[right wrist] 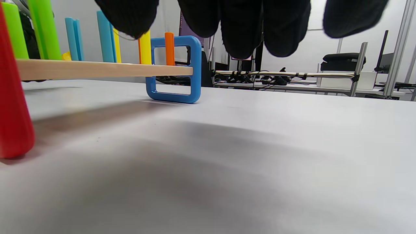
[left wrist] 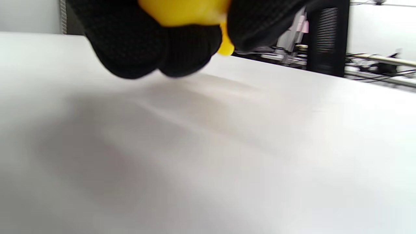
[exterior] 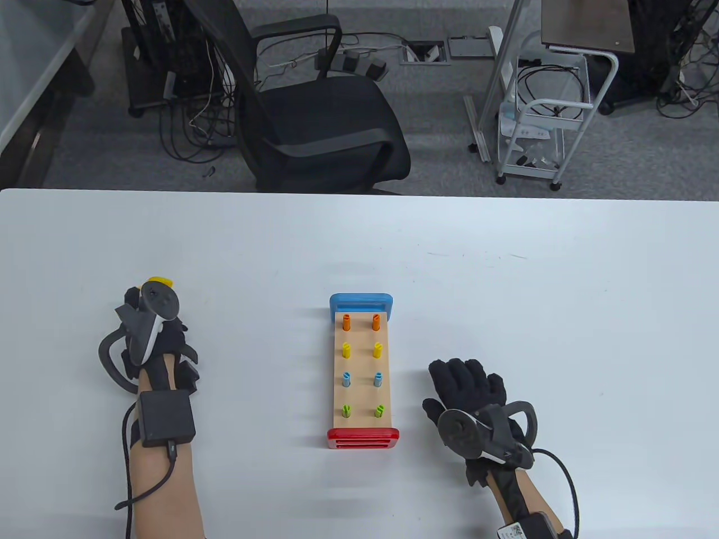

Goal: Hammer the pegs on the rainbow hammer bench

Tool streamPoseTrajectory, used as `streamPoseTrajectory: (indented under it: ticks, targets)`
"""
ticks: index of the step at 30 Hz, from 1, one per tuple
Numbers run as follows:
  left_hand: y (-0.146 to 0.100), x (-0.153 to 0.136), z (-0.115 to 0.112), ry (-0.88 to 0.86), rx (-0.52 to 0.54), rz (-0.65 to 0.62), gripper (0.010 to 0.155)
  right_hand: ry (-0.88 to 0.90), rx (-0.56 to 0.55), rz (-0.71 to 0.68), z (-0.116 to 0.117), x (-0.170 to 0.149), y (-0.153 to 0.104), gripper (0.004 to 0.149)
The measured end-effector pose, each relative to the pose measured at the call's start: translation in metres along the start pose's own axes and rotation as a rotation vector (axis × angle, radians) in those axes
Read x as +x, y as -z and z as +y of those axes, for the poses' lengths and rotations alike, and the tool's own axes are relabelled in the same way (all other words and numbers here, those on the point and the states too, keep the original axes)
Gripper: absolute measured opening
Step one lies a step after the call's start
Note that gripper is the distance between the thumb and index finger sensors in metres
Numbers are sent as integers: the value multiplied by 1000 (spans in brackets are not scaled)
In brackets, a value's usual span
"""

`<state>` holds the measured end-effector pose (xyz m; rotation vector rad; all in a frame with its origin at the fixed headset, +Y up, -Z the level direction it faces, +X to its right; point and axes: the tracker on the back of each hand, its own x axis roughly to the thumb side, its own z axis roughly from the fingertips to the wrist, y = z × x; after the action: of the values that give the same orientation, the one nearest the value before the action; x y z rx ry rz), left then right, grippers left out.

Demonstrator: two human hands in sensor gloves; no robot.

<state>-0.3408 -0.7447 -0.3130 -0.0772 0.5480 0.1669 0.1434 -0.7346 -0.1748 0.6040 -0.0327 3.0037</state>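
The hammer bench stands mid-table, a wooden board with a blue end far and a red end near. Pairs of orange, yellow, blue and green pegs stick up from it. My left hand lies at the table's left, fingers curled around a yellow object, whose tip shows past the tracker. My right hand lies flat on the table just right of the bench, fingers straight, holding nothing. In the right wrist view the bench is at the left, fingertips above.
White table runs to a far edge. Beyond it stand a black office chair and a metal cart on the floor. Cables run from both wrists toward the near edge.
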Motion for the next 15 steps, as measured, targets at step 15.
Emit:
streamPoseTrajectory:
  ticks: [15]
  targets:
    - [-144, 75, 23, -359, 8, -654, 62, 351, 13, -133, -12, 14, -2, 60]
